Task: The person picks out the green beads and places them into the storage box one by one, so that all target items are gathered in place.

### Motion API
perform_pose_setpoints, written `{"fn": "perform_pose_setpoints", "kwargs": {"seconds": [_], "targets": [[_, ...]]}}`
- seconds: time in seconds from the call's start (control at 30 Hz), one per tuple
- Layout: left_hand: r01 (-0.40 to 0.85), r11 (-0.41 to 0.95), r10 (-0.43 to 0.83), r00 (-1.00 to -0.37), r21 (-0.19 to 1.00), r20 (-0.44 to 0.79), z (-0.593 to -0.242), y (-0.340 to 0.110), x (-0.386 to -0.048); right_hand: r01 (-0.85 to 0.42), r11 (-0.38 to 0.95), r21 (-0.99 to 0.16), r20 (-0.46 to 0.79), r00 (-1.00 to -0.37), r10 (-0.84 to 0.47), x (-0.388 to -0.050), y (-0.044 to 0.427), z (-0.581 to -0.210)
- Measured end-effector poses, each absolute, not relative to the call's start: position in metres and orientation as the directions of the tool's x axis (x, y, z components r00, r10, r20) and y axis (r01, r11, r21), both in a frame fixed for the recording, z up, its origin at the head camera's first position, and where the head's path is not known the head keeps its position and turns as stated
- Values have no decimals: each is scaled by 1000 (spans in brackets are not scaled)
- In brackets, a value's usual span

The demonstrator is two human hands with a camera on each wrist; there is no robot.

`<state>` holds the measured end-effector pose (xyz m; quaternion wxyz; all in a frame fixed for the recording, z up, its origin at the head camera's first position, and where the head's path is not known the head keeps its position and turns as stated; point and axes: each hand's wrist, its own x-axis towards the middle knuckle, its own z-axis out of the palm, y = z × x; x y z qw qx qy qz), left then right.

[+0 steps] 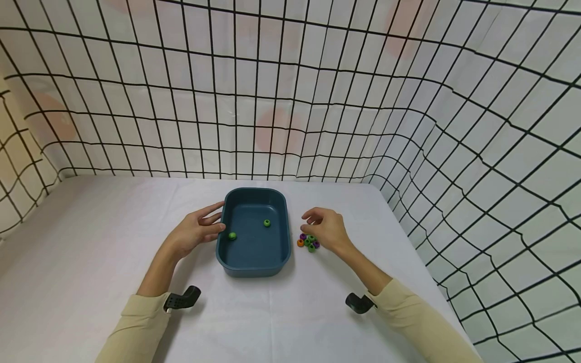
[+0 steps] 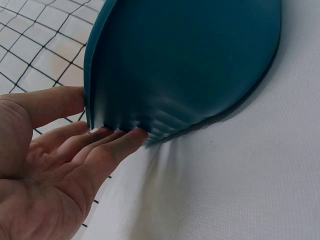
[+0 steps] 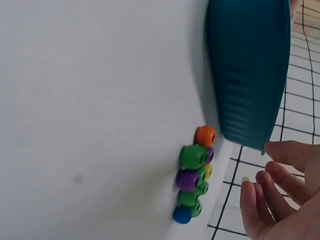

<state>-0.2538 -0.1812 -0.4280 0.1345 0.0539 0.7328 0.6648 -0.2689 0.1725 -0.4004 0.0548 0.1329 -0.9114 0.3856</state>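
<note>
Running lengthwise front to back, the tray (image 1: 253, 252) touches a spread left hand (image 1: 194, 231), right hand (image 1: 329, 229) loosely spread

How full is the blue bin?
Nearly empty: the head view shows just two green beads inside the blue bin, most of its floor bare.

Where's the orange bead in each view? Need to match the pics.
Head: orange bead right of the blue tray, at the left edge of the bead cluster.
Left wrist: not in it.
Right wrist: right of centre, slightly below mid-height, at the top end of the cluster.
Shared landmark: the blue tray, in all three.
</note>
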Motion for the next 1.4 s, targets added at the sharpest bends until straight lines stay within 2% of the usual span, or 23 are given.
{"fn": "perform_pose_setpoints", "kwargs": {"seconds": [0.5, 1.4], "targets": [[-101, 114, 256, -958, 988, -127, -427, -181, -253, -218, 694, -686, 134, -976, -174, -258, 193, -415], [-89, 137, 261, -958, 986, -123, -428, -181, -253, -218, 730, -648, 94, -974, -208, -247, 197, -435]]}}
